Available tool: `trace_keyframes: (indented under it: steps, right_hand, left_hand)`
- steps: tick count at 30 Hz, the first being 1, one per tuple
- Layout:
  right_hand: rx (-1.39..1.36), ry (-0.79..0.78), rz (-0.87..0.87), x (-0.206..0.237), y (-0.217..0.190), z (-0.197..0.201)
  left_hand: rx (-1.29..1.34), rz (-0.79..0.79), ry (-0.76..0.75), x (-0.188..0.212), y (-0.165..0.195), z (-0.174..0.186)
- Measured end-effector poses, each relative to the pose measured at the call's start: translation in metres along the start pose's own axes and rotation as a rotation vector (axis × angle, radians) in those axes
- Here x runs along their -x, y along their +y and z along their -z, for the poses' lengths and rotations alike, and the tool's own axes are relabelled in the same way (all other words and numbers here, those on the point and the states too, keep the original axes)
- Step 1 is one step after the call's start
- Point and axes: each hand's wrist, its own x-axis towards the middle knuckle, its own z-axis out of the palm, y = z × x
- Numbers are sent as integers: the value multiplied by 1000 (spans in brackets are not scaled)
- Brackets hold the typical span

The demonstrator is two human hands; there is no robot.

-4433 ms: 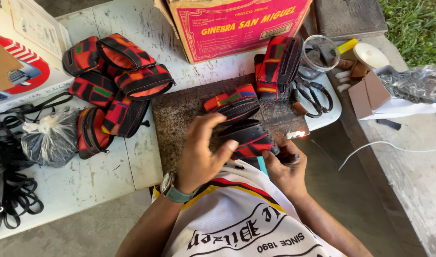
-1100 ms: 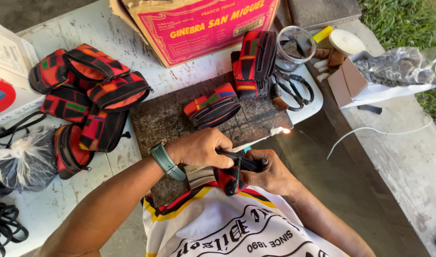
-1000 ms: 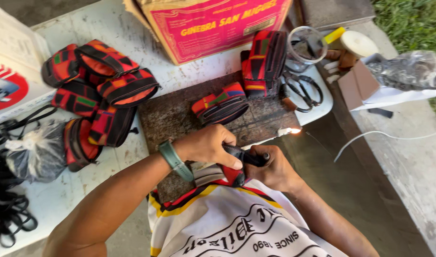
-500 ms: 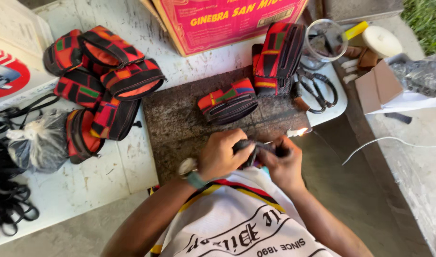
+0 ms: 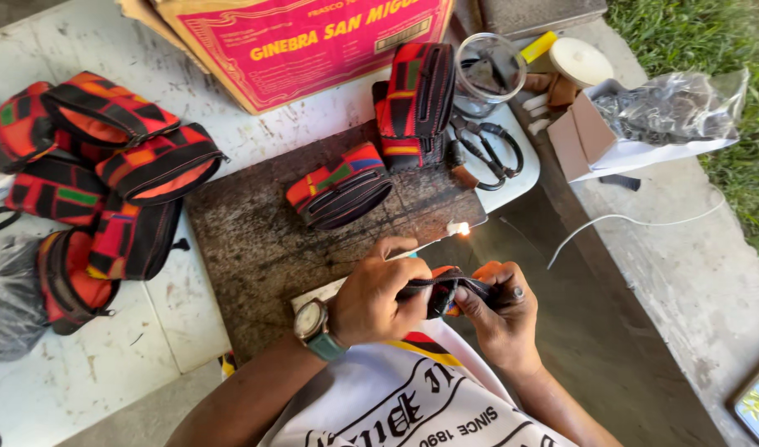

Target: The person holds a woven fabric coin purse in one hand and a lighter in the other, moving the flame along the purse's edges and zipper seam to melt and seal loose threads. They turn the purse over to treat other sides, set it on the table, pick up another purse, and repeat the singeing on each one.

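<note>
Together, left hand (image 5: 378, 300) and right hand (image 5: 499, 313) pinch the black strap (image 5: 436, 285) between them

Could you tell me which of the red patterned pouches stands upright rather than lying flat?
The pouch beside the scissors, below the pink box, stands on end; the others lie flat.

Pink carton (image 5: 313, 41) top, small box (image 5: 590, 136) right
</note>
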Motion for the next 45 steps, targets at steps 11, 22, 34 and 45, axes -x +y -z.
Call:
trace_keyframes:
  steps: [11,22,34,45]
  right_hand:
    - [77,-189,-200,-5,-35,30]
    - [265,-172,-227,-16,-40,17]
    - [-406,8,-163,-39,-31,58]
    - [-356,13,-94,-44,-20,114]
  left_hand:
    - [-254,-146,-227,2,-5,2]
    - [-393,-200,-260,-5,10,5]
    - [-111,-14,-94,-7,-16,-23]
    - [-177,30,-71,-14,-32,-25]
